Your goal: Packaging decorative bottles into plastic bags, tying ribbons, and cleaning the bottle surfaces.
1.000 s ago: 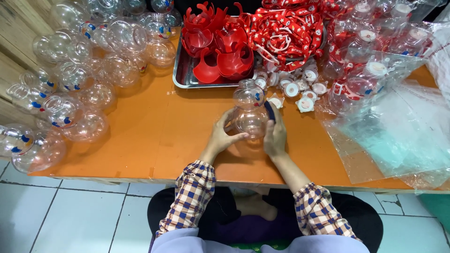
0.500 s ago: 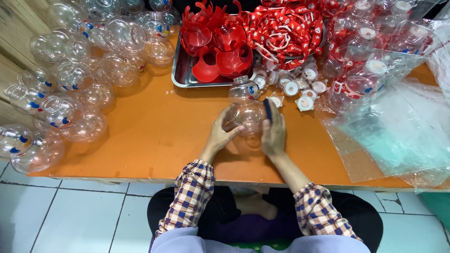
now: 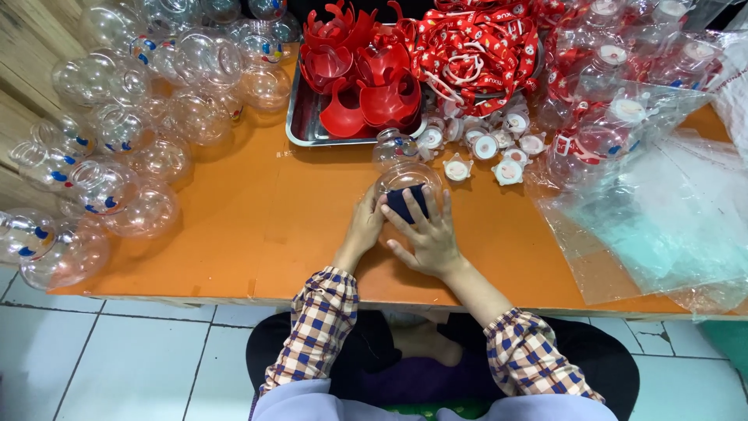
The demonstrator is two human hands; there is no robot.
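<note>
Near the table's front edge, two hands close over a clear globe.

Right hand (image 3: 427,234) has spread its fingers flat and pressed a dark blue pad (image 3: 407,201) against the clear plastic globe (image 3: 405,181); half a second ago that pad stood on edge at three o'clock of the globe. Left hand (image 3: 366,224) cups the globe from nine o'clock, fingers curled. Whether the pad is wiping is hard to tell. At twelve o'clock sits a metal tray (image 3: 300,125) of red pieces; at ten o'clock, more clear globes (image 3: 148,156).
</note>
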